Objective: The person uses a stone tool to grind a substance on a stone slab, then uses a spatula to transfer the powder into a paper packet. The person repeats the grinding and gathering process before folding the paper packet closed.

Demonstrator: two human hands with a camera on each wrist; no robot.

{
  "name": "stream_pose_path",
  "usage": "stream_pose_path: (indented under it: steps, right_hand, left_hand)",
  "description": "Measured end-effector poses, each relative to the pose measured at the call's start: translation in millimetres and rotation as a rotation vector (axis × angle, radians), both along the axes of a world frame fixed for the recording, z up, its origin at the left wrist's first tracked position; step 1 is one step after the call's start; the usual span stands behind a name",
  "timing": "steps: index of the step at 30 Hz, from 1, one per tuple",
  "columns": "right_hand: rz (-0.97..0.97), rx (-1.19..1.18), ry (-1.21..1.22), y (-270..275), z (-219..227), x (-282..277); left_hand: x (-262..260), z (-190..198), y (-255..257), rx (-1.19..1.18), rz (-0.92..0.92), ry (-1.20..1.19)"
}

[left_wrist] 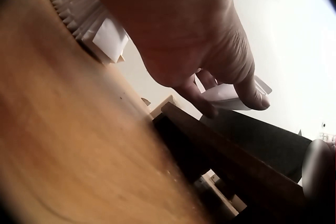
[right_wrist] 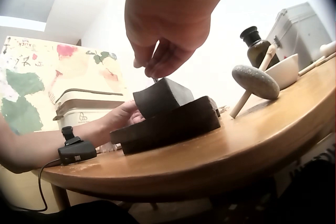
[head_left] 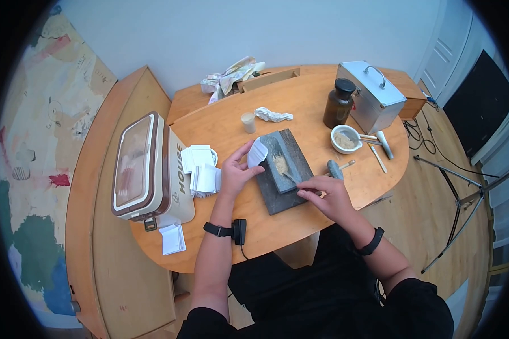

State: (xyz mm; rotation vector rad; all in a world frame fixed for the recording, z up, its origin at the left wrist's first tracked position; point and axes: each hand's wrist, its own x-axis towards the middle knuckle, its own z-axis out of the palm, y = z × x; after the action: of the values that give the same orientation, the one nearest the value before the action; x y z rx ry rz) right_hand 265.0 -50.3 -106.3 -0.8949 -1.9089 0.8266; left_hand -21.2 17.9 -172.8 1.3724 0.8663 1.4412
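My left hand [head_left: 234, 174] holds a small white folded-paper packet [head_left: 258, 153] between thumb and fingers, tilted beside the left edge of a grey stone block [head_left: 272, 141]. Beige powder [head_left: 280, 164] lies in a hollow along the top of this block. Under it is a wider dark slab [head_left: 272, 204]. At the block's near end my right hand [head_left: 331, 196] pinches the handle of a thin metal spoon [head_left: 289, 177], whose far end dips into the powder. In the right wrist view, my right fingertips [right_wrist: 157, 71] are close over the block's corner.
To the left stand a cream-and-brown case [head_left: 178, 186] and several paper packets [head_left: 205, 179]. A cup [head_left: 248, 122] and crumpled tissue [head_left: 273, 115] sit behind the block. To the right are a stone wheel [right_wrist: 255, 82] on a stick, a mortar [head_left: 345, 148], a brown bottle [head_left: 337, 107] and a metal box [head_left: 379, 96].
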Motion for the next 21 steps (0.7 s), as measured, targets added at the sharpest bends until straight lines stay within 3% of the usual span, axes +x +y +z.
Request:
stream_pose_path:
  steps: [13, 21]
  right_hand:
    - [0.045, -0.111, 0.078, 0, -14, -8]
    - [-0.031, -0.173, 0.127, 5, -16, -14]
  left_hand:
    - [-10, -14, 6, -0.029, 0.044, 0.062]
    - [-7, 0, 2, -0.012, 0.023, 0.141]
